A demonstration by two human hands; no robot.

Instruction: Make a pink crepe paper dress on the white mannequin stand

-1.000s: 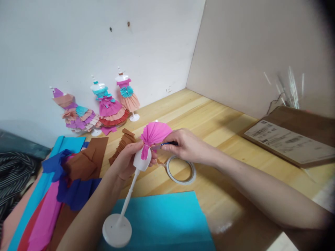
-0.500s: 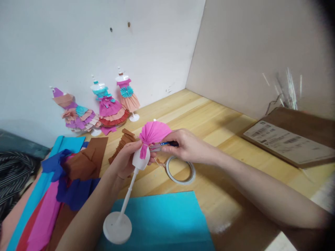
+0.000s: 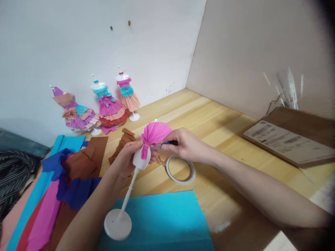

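Observation:
A small white mannequin on a stand leans over the blue sheet, its round base toward me. My left hand is wrapped round its body. Pleated pink paper fans out over the mannequin's upper part, gathered at a tied waist with a short tail below. My right hand is closed on a small tool with a dark blue handle, its metal tip at the gathered paper beside my left fingertips. The tip is partly hidden.
Three dressed mannequins stand along the wall. Crepe paper lies at left, pleated brown paper behind my left hand. A tape roll, a blue sheet and a cardboard box are also on the table.
The mannequin and pink paper have shifted very slightly to the right. The tool in my right hand has moved a little and turned slightly at the gathered paper.

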